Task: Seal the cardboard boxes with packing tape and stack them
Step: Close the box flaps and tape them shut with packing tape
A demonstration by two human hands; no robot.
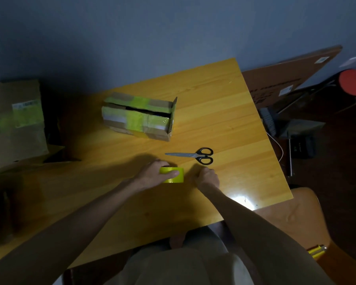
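A small cardboard box (138, 116) with yellow-green tape patches lies on the wooden table (224, 112); its top seam gapes and one end flap stands up. A roll of yellow packing tape (178, 177) stands on the table near me. My left hand (155, 174) grips the roll from the left, thumb across its face. Just right of the roll, my right hand (207, 178) has its fingers curled; whether they pinch the tape's end is too dark to tell.
Black-handled scissors (195, 155) lie between the box and my hands, blades pointing left. A larger taped cardboard box (17, 120) stands at the far left. Flat cardboard (286, 79), a brush and a red-topped object sit beyond the table's right edge.
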